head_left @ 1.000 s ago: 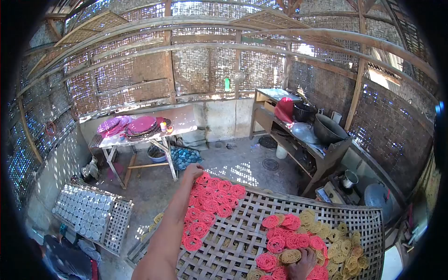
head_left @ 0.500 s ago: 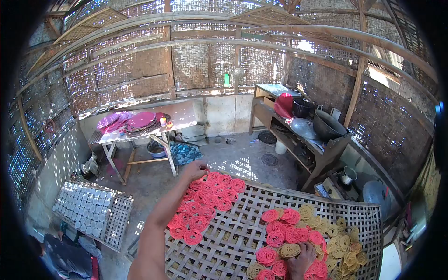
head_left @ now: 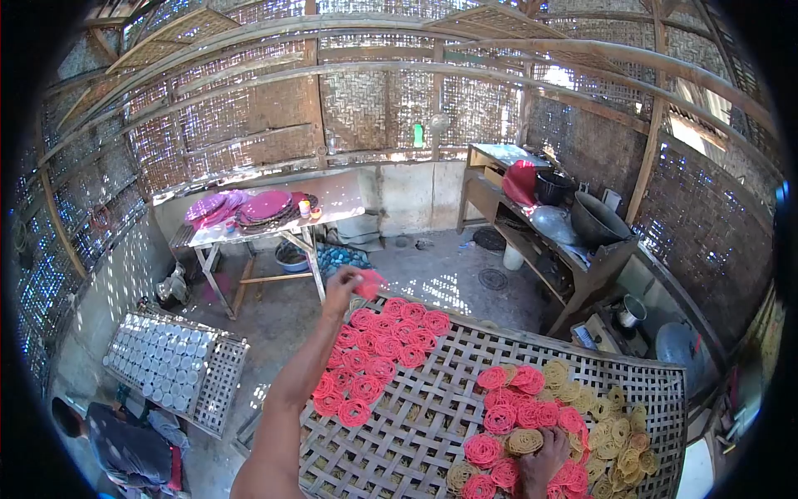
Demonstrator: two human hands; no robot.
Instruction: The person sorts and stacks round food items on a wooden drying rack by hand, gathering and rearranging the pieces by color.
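My left hand (head_left: 339, 293) pinches a round pink lacy cracker (head_left: 367, 284), raised above the far edge of the slatted bamboo tray (head_left: 397, 432). Below it, pink crackers (head_left: 387, 346) lie side by side in rows on the tray's left part. On the right, my right hand (head_left: 545, 459) has its fingers curled at the edge of a tan coiled cracker (head_left: 524, 442), over a looser spread of pink pieces (head_left: 500, 419). Several more tan crackers (head_left: 619, 432) are heaped just right of that hand.
A person (head_left: 125, 441) sits low at the left beside a rack of pale discs (head_left: 166, 353). Behind stands a table (head_left: 337, 195) with pink round stacks. A wooden bench (head_left: 490, 187) at the right carries a large dark pan (head_left: 598, 218). Bamboo poles (head_left: 374, 71) cross overhead.
My left hand has risen from the tray's far left corner with a pink cracker. My right hand stays by the tan cracker. The view has shifted slightly, and more of the seated person shows.
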